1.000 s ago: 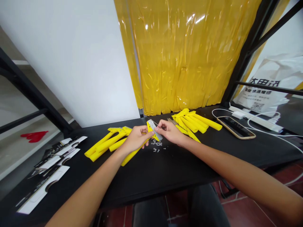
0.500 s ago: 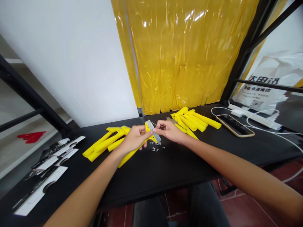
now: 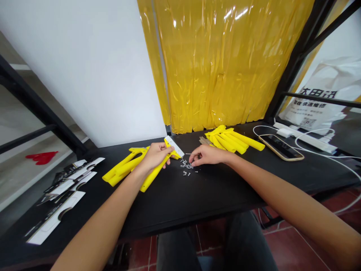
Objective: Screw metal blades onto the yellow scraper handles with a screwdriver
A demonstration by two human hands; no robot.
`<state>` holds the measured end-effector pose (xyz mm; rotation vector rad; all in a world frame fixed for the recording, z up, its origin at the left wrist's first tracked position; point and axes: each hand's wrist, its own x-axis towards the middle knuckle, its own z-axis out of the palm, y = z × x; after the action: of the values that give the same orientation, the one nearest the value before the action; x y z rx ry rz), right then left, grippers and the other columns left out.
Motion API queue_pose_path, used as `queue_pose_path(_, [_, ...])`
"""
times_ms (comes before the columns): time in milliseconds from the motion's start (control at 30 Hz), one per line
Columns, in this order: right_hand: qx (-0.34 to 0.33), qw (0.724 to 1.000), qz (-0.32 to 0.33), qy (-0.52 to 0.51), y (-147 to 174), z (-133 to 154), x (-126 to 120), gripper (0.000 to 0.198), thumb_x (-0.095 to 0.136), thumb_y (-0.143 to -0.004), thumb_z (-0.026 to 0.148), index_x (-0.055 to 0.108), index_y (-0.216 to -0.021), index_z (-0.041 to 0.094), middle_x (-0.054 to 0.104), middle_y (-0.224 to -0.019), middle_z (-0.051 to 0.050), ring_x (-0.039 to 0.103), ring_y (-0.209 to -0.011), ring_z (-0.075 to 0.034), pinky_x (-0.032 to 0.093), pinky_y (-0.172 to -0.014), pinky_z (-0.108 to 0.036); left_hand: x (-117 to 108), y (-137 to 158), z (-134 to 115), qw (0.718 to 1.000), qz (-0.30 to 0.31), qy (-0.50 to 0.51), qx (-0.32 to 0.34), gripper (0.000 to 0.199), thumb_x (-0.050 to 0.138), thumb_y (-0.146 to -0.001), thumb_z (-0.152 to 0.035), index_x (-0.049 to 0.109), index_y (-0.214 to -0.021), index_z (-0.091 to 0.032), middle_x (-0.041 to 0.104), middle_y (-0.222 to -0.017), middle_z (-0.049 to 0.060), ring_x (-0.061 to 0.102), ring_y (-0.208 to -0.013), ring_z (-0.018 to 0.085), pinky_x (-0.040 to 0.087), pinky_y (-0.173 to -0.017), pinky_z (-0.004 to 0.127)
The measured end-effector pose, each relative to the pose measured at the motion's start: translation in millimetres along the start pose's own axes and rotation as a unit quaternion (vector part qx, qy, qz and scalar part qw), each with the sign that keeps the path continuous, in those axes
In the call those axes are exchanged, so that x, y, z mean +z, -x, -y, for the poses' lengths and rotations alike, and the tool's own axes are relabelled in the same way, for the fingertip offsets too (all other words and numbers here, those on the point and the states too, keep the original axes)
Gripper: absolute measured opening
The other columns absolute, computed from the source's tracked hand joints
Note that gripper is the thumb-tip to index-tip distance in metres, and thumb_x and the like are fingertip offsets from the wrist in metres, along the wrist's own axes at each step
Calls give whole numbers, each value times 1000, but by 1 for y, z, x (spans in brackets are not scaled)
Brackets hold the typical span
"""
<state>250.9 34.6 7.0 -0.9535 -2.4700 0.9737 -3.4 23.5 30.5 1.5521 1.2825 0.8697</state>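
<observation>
My left hand (image 3: pixel 158 154) is closed around a yellow scraper (image 3: pixel 150 178), its silver blade end (image 3: pixel 175 146) pointing up and away from me. Just to the right, my right hand (image 3: pixel 207 155) is lowered to the table with its fingers curled. A thin metal rod (image 3: pixel 188 153), like a hex key, sticks out of it toward the blade. The right fingertips are at the edge of a small pile of screws (image 3: pixel 186 164); whether they pinch one is hidden. More yellow scrapers (image 3: pixel 121 169) lie beside and partly behind my left hand.
Several yellow handles (image 3: pixel 225 141) are heaped at the back right, with flat metal pieces (image 3: pixel 205 140) at their left end. A phone (image 3: pixel 282 146), white cables and a power strip (image 3: pixel 307 137) lie farther right. Printed cardboard sleeves (image 3: pixel 60 214) are on the left of the black table (image 3: pixel 169 209).
My right hand has moved off the blade, down and slightly right to the screws, keeping the rod. My left hand still holds the scraper, now a little farther left.
</observation>
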Motion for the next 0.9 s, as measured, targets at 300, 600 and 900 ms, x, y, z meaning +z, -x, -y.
queue_pose_path(300, [-6, 994, -68, 80, -3, 0, 1, 32, 68, -86, 42, 74, -106, 18, 70, -81, -3, 61, -71, -15, 42, -64, -25, 3, 2, -1, 1000, 5, -5, 22, 13, 67, -88, -25, 64, -83, -14, 72, -76, 9, 58, -43, 12, 41, -33, 24])
queue_pose_path(600, [274, 885, -241, 289, 12, -40, -40, 37, 61, -86, 56, 77, -92, 23, 74, -90, -10, 64, -78, -24, 36, -60, -30, 6, 3, -2, 999, 4, -41, 24, 13, 61, -91, -22, 63, -82, -14, 74, -80, 10, 58, -42, 11, 42, -33, 24])
queue_pose_path(900, [286, 890, -159, 317, 20, -26, -44, 51, 67, -74, 68, 74, -94, 22, 74, -95, -13, 66, -85, -29, 42, -62, -33, 5, 3, -1, 998, -2, -48, 31, 14, 64, -89, -25, 63, -80, -15, 74, -79, 11, 59, -43, 12, 41, -34, 24])
